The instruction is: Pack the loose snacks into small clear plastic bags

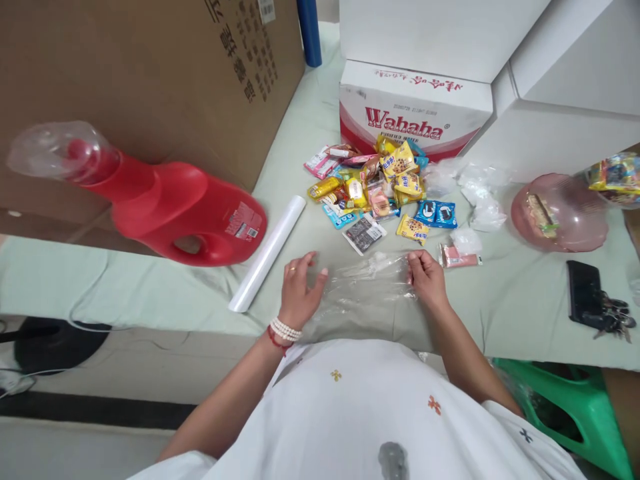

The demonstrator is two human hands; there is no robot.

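A clear plastic bag (369, 279) lies stretched out low over the table in front of me. My right hand (427, 277) pinches its right end between thumb and fingers. At the bag's left end, my left hand (301, 288) has thumb and fingers spread apart; whether it touches the film I cannot tell. Just beyond the bag sits a pile of small wrapped snacks (383, 177) in yellow, blue and pink packets. Closest to the bag are a grey-and-black packet (365, 233) and a yellow cookie packet (413, 229).
Left of my hands lie a white roll (267, 253) and a large red bottle (187, 207) on its side. Boxes, one marked Wahaha (415, 113), stand behind. At right are crumpled clear plastic (483, 200), a pink bowl (575, 230), a black phone (584, 293) and keys (617, 317).
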